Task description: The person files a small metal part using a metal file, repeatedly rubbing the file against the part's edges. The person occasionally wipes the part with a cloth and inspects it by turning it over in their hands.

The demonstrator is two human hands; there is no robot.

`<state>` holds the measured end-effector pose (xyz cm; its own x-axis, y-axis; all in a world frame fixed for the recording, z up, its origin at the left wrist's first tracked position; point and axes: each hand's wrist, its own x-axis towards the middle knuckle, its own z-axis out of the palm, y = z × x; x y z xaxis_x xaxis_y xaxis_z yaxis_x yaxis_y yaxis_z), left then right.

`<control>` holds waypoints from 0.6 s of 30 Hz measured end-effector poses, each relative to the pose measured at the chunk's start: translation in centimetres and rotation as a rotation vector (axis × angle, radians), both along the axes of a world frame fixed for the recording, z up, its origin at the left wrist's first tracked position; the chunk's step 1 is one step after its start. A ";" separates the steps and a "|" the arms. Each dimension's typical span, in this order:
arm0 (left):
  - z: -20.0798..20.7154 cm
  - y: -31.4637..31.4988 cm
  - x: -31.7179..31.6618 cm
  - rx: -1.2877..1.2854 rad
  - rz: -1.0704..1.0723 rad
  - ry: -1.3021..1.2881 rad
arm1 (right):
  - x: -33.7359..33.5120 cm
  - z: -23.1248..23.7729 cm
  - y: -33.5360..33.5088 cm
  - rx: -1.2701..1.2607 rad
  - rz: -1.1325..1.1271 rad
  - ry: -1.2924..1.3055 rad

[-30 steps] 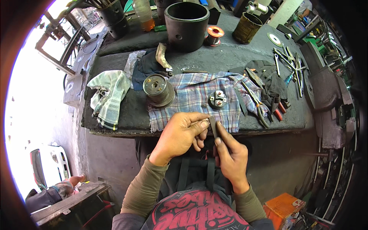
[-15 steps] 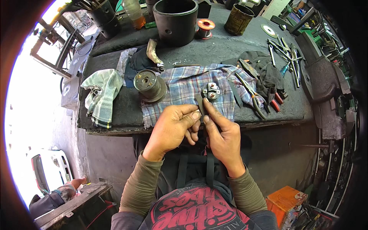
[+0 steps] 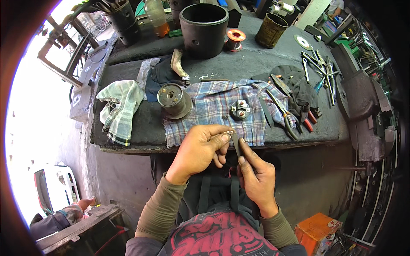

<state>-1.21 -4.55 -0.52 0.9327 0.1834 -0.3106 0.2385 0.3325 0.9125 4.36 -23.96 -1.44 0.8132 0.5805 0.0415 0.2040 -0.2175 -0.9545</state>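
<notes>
Just off the bench's near edge, my left hand (image 3: 200,147) pinches a small, pale metal piece (image 3: 230,132) between thumb and forefinger. My right hand (image 3: 258,173) grips a flat, dark, narrow strip (image 3: 236,144), perhaps a file, with its forefinger stretched along it. The strip's far end meets the small piece; its near end is covered by my fingers. Beyond my hands, on a plaid cloth (image 3: 205,96), lies a round black part with two copper-coloured studs (image 3: 240,110). A small dark spring (image 3: 225,116) rests beside it. Left of these stands a dark metal cylinder (image 3: 174,102).
Pliers (image 3: 282,113) lie right of the cloth, with more hand tools (image 3: 324,70) beyond. A black pot (image 3: 204,32), a wire spool (image 3: 235,40) and a rusty can (image 3: 271,30) stand at the back. A checked rag (image 3: 117,111) hangs over the left front edge.
The strip has drawn back toward me across the small piece, along with my right hand. The spring beside the round part has come into sight. The whole view has shifted slightly.
</notes>
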 end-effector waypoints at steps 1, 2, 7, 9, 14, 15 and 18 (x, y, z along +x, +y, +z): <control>0.0 0.0 0.1 0.001 -0.008 0.003 | -0.3 0.2 -0.1 -0.003 -0.016 0.023; 0.0 0.3 0.0 0.020 -0.015 0.004 | 0.3 0.1 1.0 0.018 -0.005 -0.038; 0.0 0.6 0.2 0.037 -0.041 -0.008 | 1.8 0.5 2.8 -0.012 0.010 -0.136; 0.2 0.2 0.1 0.022 -0.006 -0.004 | -0.1 0.3 0.3 -0.024 0.001 0.013; 0.1 0.4 0.3 0.067 -0.053 0.006 | 2.1 0.1 3.2 0.031 -0.008 -0.169; 0.3 0.6 0.3 0.078 -0.041 0.002 | 2.5 0.4 4.2 0.081 -0.003 -0.127; 0.0 0.6 0.0 0.050 -0.037 0.002 | 1.5 0.8 2.1 -0.042 0.014 -0.076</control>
<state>-1.22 -3.98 -0.47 0.9384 0.1642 -0.3040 0.2519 0.2771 0.9272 5.82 -21.89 -0.62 0.8002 0.5946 0.0781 0.2789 -0.2538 -0.9262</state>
